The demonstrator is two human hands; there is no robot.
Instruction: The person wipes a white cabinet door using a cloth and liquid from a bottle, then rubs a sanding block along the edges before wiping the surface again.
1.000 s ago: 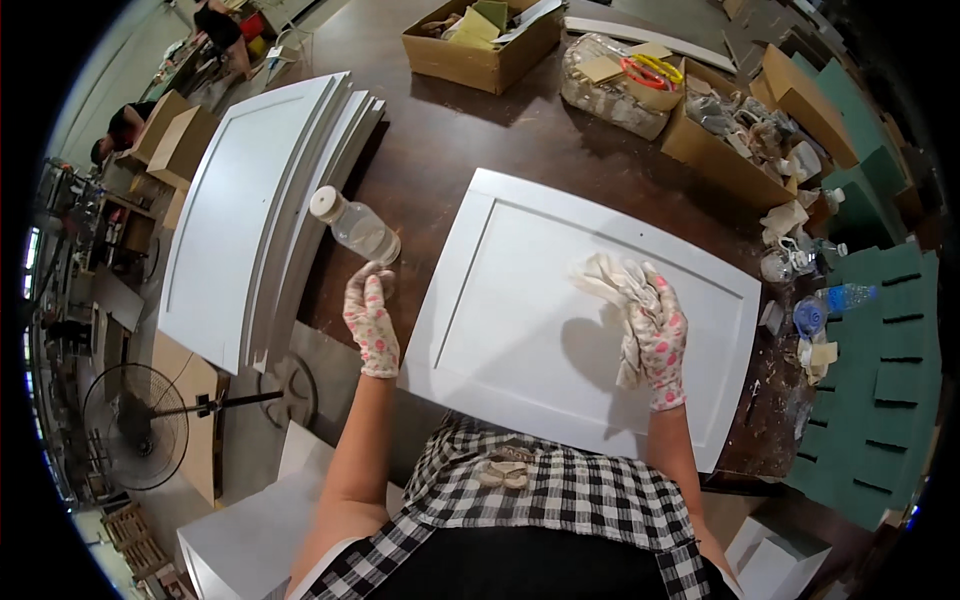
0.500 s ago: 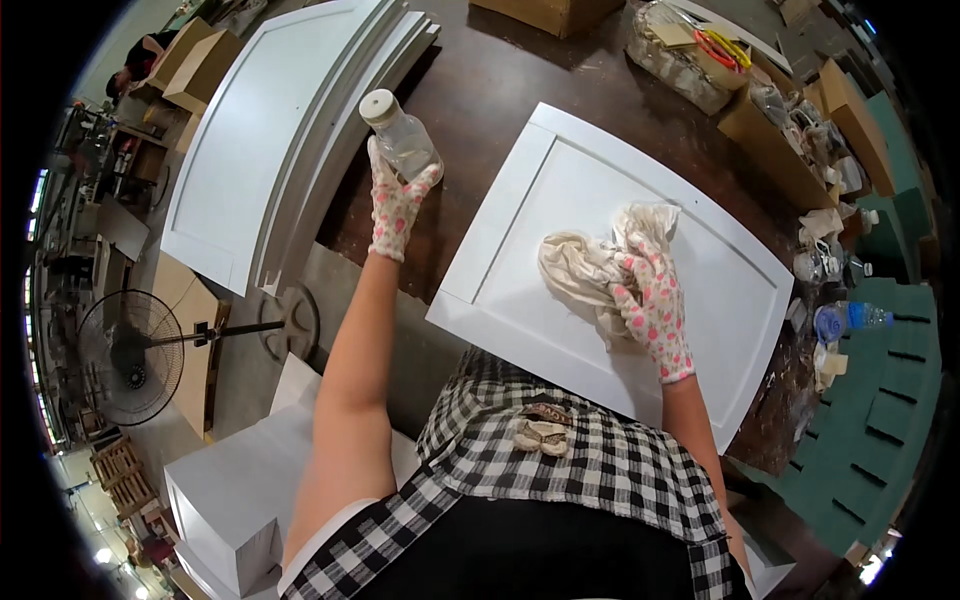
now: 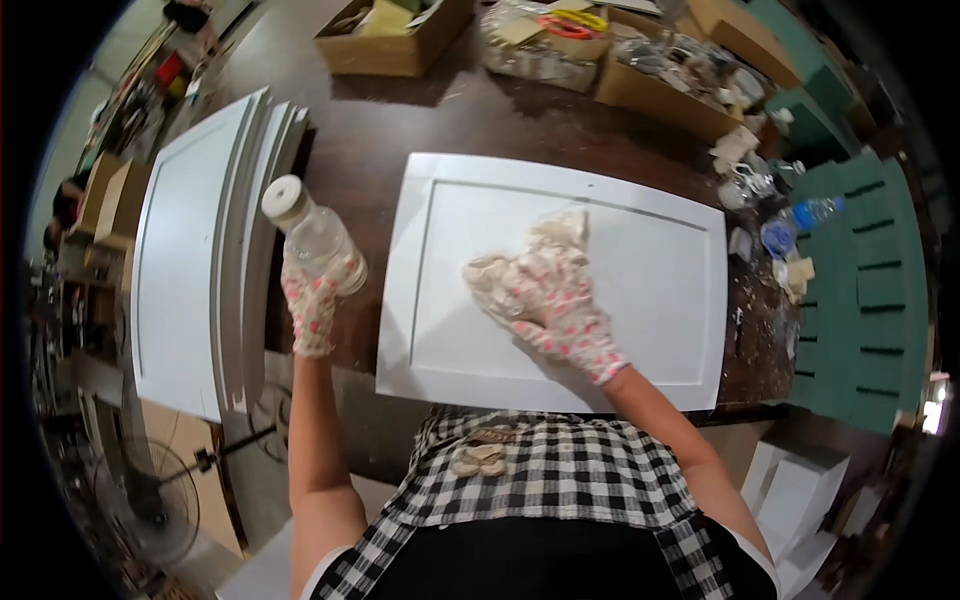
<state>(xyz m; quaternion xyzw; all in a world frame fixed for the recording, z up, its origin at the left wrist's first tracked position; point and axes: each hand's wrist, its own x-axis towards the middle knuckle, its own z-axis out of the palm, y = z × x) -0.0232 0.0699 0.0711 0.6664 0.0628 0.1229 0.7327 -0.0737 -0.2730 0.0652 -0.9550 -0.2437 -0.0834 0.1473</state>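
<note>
A white recessed panel door [image 3: 650, 290] lies flat on the dark brown table [image 3: 400, 125] in front of me. My right hand [image 3: 565, 320], in a white glove with pink spots, presses a crumpled off-white cloth [image 3: 492, 280] onto the panel's middle. Its fingers are curled over the cloth. Left of the panel, my left hand [image 3: 312, 305], gloved alike, grips a clear plastic bottle [image 3: 318, 240] with a white cap. The bottle leans to the left, its cap pointing away from me. Part of its lower end is hidden by the glove.
A stack of similar white panels [image 3: 190, 250] stands at the left. Cardboard boxes [image 3: 395, 50] and a plastic-wrapped bundle with coloured handles [image 3: 540, 45] line the far side. Bottles [image 3: 815, 212] and scraps lie by the right edge, near green slotted boards [image 3: 850, 300]. A fan [image 3: 150, 495] is lower left.
The view has turned, so the panel now sits straighter. My right hand and the cloth have shifted toward the panel's left half. The bottle stays in my left hand.
</note>
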